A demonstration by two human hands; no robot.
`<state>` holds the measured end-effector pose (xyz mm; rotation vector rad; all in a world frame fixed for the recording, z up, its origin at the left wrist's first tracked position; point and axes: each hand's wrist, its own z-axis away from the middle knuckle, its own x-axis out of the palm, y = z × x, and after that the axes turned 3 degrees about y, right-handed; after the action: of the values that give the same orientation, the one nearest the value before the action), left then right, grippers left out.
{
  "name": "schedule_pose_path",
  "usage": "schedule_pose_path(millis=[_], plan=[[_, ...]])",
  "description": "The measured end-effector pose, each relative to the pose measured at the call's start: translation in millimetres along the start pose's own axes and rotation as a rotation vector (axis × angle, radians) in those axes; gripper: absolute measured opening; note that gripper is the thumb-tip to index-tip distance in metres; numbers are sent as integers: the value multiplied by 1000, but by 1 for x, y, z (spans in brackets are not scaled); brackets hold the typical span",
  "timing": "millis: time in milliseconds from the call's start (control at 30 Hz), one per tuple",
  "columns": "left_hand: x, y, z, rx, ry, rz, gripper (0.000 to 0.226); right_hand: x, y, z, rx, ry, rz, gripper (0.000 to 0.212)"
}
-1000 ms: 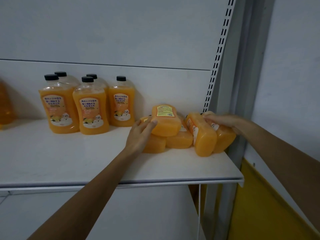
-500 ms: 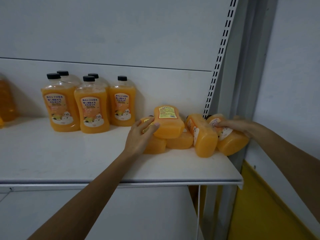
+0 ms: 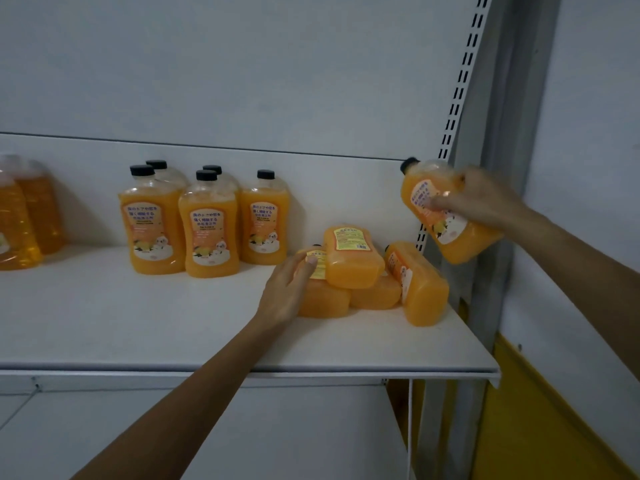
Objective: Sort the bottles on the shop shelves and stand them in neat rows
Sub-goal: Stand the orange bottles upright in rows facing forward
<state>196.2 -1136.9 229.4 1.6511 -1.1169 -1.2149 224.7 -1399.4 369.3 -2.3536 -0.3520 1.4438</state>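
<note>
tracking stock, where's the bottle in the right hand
Head view, right side: the bottle is held tilted in the right hand, above the lying bottles, by the slotted upright.

Light dim, flat and cool; soft shadows lie beside the standing bottles (image 3: 207, 233) on the shelf (image 3: 121, 323). Right hand (image 3: 485, 199) and its bottle (image 3: 460, 244) are motion-blurred. Post (image 3: 460, 98) bows at right edge.

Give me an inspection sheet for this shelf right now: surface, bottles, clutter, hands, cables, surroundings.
Surface: white shelf.
Job's things: five upright orange bottles grouped at back left; pile of lying bottles at right; lifted bottle tilted, off the shelf.
Clutter: amber bottles at far left.
Hands: left hand rests on the pile; right hand grips the lifted bottle.
Cables: thin white line below the shelf, cord or rod unclear.
Surroundings: slotted upright, yellow panel at lower right.
</note>
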Motion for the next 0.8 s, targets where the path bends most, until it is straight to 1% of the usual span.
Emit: schedule_pose_path(millis=[33, 100, 167, 200, 267, 333, 367, 433, 533, 600, 633, 667, 700, 733, 767, 800], plan=[[-6, 1, 0, 25, 8, -10, 50, -4, -13, 4, -20, 38, -33, 65], [-19, 10, 1, 114, 55, -30, 46, -9, -43, 13, -50, 74, -181, 69], [-29, 26, 3, 196, 87, 10, 42, -10, -75, 22, -80, 42, -388, 72], [-33, 36, 4, 228, 77, 54, 42, -9, -93, 27, -91, 8, -501, 71], [-38, 56, 9, 220, -18, 228, 48, 2, -124, 37, -119, -88, -710, 65], [-45, 70, 11, 122, -98, 456, 57, 16, -151, 47, -167, -184, -845, 62], [-49, 71, 8, 89, -78, 518, 56, 24, -161, 51, -207, -209, -848, 65], [-62, 62, 4, 89, -6, 514, 54, 34, -172, 53, -308, -208, -764, 78], [-77, 36, 3, 126, 70, 353, 60, 34, -178, 47, -397, -218, -658, 102], [-82, 19, 4, 172, 82, 220, 58, 37, -182, 43, -466, -271, -517, 107], [-83, 11, 4, 183, 83, 178, 57, 42, -183, 42, -499, -295, -437, 103], [-84, 4, 4, 188, 80, 146, 55, 47, -184, 40, -522, -309, -381, 93], [-86, -1, 4, 189, 72, 117, 53, 53, -183, 40, -535, -305, -352, 79], [-89, -6, 2, 182, 53, 97, 52, 60, -183, 39, -540, -289, -354, 63], [-92, -10, -1, 174, 24, 87, 53, 66, -182, 39, -538, -273, -372, 52], [-97, -17, -5, 156, -14, 80, 55, 72, -181, 38, -531, -259, -388, 47]])
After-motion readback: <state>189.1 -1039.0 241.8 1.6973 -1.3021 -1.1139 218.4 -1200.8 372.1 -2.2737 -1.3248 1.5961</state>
